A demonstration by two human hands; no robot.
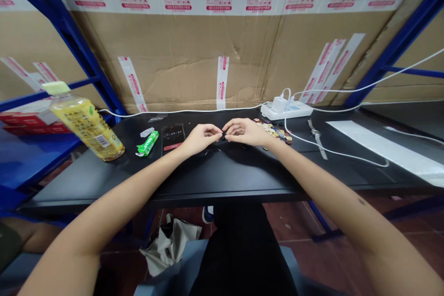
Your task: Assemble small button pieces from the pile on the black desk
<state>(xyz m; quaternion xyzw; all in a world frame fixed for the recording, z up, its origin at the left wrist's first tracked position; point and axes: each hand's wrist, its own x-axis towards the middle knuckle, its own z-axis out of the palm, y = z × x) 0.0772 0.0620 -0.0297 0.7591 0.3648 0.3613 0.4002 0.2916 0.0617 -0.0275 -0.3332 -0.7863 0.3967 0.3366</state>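
My left hand (pixel 203 138) and my right hand (pixel 245 132) meet over the middle of the black table (pixel 222 173). Pinched between the fingertips of both is a small dark piece (pixel 224 135), too small to name. Behind my right hand lies a pile of small round pieces (pixel 272 130), tan, yellow and red, partly hidden by the hand. Several tiny dark bits sit on the tabletop below my hands. Nearest to my left wrist is a phone (pixel 173 138) with a lit clock on its dark screen.
A yellow drink bottle (pixel 86 122) stands at the left, near a green candy pack (pixel 148 143). At the back right are a white power strip (pixel 286 110) with cables and a wristwatch (pixel 317 138). A white strip (pixel 385 150) lies farther right. Cardboard (pixel 187 55) rises behind.
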